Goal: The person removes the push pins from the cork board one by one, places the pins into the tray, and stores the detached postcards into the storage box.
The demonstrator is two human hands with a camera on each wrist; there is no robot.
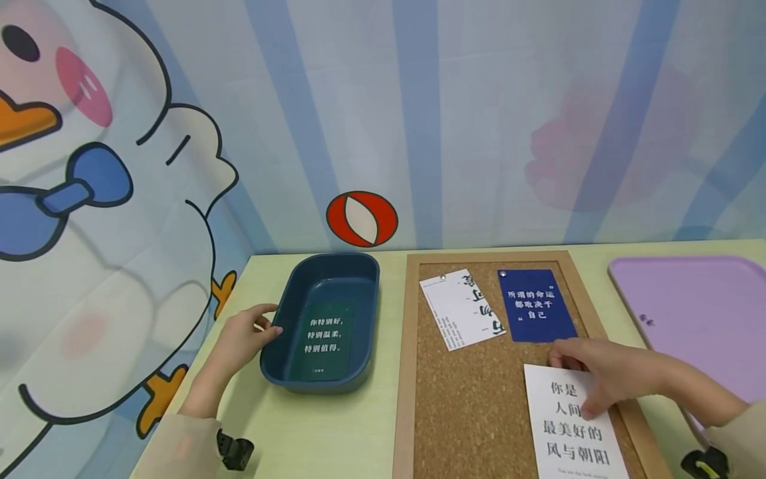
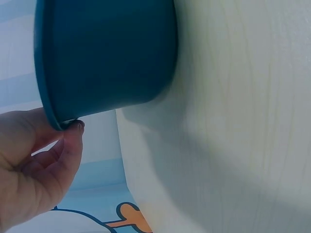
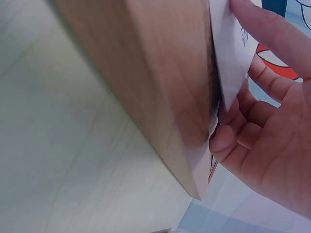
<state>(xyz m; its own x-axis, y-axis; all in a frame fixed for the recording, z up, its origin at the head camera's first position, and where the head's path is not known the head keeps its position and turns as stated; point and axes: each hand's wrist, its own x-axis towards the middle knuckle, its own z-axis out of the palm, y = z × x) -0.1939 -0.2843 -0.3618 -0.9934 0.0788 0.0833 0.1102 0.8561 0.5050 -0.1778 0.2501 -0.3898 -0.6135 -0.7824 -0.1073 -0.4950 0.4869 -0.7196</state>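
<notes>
My left hand (image 1: 242, 342) pinches the left rim of a dark blue plastic bin (image 1: 335, 267); the left wrist view shows thumb and fingers at the rim of the bin (image 2: 112, 53). Inside the bin lies a green card (image 1: 323, 342) with white writing. My right hand (image 1: 625, 372) holds a white card (image 1: 571, 439) with black writing by its upper right part, over the lower right of a cork board (image 1: 467, 406). In the right wrist view the thumb is on the face of the white card (image 3: 231, 53), and the other fingers curl behind it, close to the wooden frame (image 3: 165, 73).
Pinned near the top of the board are a tilted white card (image 1: 455, 313) and a navy card (image 1: 538, 313), each with a small pin at its top. A light purple tray (image 1: 706, 306) lies on the table to the right. A printed cloth backdrop (image 1: 359, 100) rises behind.
</notes>
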